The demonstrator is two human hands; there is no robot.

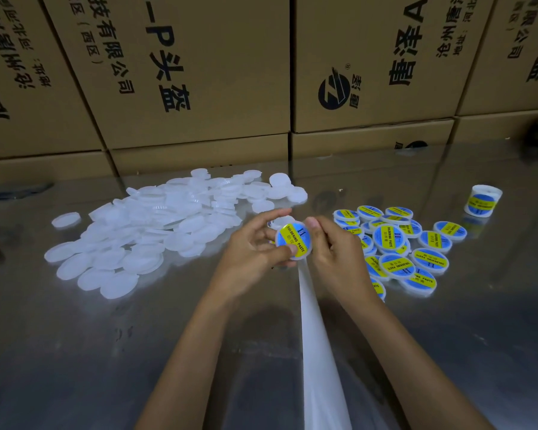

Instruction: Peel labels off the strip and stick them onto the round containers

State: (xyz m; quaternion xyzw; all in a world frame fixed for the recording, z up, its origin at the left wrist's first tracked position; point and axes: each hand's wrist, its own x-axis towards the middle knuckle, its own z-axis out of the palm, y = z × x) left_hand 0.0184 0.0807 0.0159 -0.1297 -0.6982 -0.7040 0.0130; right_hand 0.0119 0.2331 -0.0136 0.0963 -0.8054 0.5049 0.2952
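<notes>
My left hand (258, 246) grips a round white container (293, 241) that carries a blue and yellow label, thumb on its lower edge. My right hand (333, 243) pinches the same container from the right, thumb at its upper rim. A white backing strip (316, 336) runs from under the hands toward the bottom of the view. Several unlabelled white containers (156, 225) lie in a heap on the left. Several labelled containers (407, 246) are piled on the right.
A roll of labels (482, 200) stands at the far right on the shiny metal table (106, 352). Stacked brown cardboard boxes (199, 72) wall off the back edge of the table. A dark object (16, 190) lies at the far left.
</notes>
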